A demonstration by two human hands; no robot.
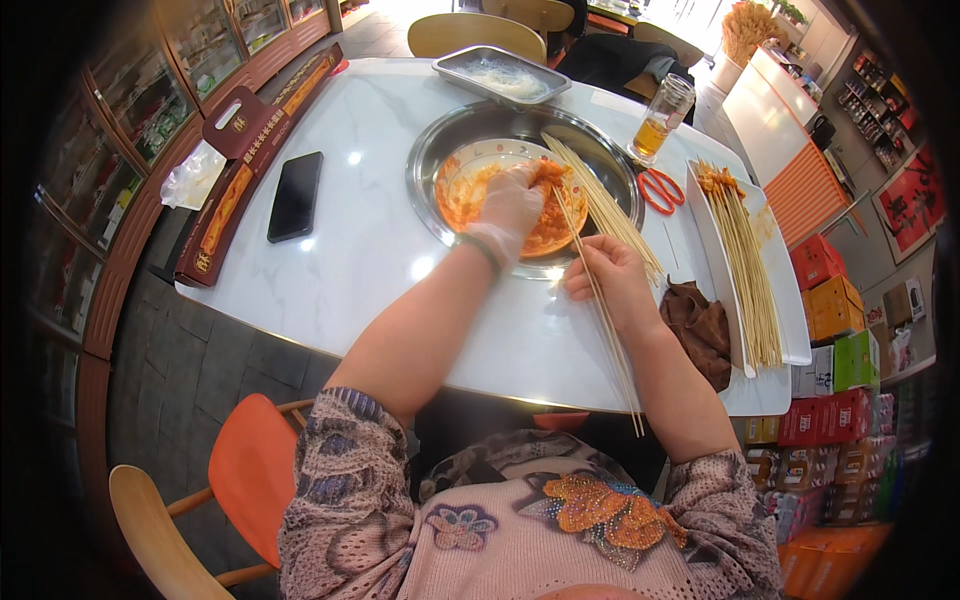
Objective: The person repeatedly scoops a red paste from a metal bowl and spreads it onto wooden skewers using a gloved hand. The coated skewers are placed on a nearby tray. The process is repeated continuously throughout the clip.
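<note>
My left hand, in a clear plastic glove, pinches some red-sauced food over a patterned plate. The plate lies in a round stainless-steel basin and is smeared with orange-red sauce. Bare, my right hand grips thin bamboo skewers between thumb and fingers. Their upper tips reach the food at my left fingertips; the contact itself is partly hidden. A bundle of bare bamboo skewers leans across the basin's right rim, just beyond my right hand.
Right of the basin are red-handled scissors, a glass jar of amber liquid, a brown cloth and a white tray of loaded skewers. A metal tray of pale strands stands behind. Leftward lie a phone and a long box.
</note>
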